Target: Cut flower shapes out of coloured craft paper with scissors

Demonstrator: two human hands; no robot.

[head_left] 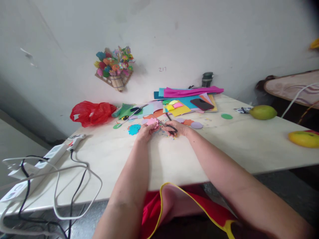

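Note:
Near the middle of the pale table (166, 159), my left hand (146, 132) is closed on a pink scalloped paper piece (152, 122). My right hand (177, 128) grips black-handled scissors (171, 128), whose blades point left toward the pink piece. Whether the blades touch the paper is too small to tell. A blue scalloped piece (134, 129) lies just left of my left hand. Beyond my right hand are an orange piece (188, 122) and a lilac oval (196, 125). Small coloured scraps are scattered under and between the hands.
Coloured sheets (184, 110) and a dark phone (202, 104) lie at the back. A red plastic bag (92, 113) is at the back left, with a power strip (37, 171) and cables nearer. Two mangoes (263, 112) (304, 138) sit at the right; a green oval (226, 116) lies nearby.

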